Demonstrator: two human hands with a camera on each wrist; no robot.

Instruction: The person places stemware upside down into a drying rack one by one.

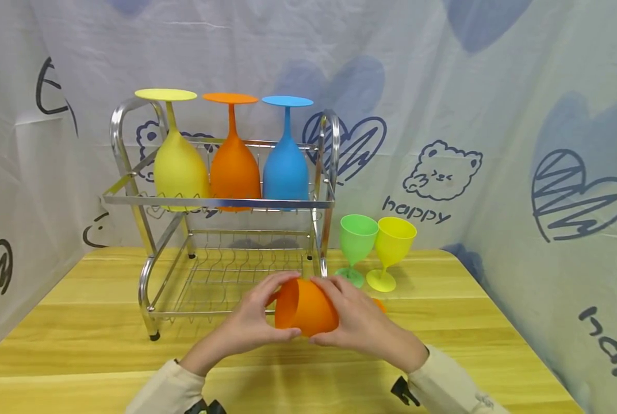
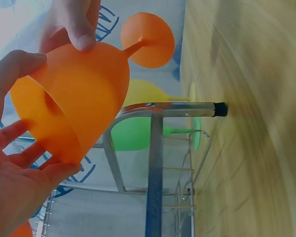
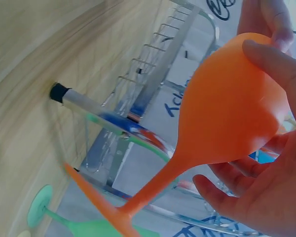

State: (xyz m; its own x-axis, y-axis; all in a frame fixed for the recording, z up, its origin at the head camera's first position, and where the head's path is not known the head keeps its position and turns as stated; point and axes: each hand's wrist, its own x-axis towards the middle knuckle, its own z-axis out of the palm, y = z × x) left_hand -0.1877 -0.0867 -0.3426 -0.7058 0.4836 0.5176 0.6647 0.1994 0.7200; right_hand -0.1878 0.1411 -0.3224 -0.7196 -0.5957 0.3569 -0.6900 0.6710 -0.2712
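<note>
Left hand [image 1: 247,323] and right hand [image 1: 362,319] grip an orange goblet [image 1: 315,309], head-view lower centre; only wrist views show its stem [image 3: 155,187].

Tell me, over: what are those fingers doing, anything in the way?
Left fingers and right fingers gripping orange cup. Tilted, mouth facing left. Rack beyond; no obstruction visible.

Setting: small cloth-walled booth [image 1: 510,132]; the kind of building around it cannot be told. Evidence: pale, creased cloth [image 1: 267,40] hangs at back, left and right, printed with blue hearts [image 1: 357,86], an outlined bear [image 1: 443,172] and the word "happy" [image 1: 416,210]. Wood-grain counter [image 1: 484,345] stands inside these three sides. Ware is of household kitchen type — two-tier metal wire rack [image 1: 220,202] plus coloured goblets [image 1: 286,172], three upturned on the upper tier, a green and a yellow upright beside the rack.
</note>
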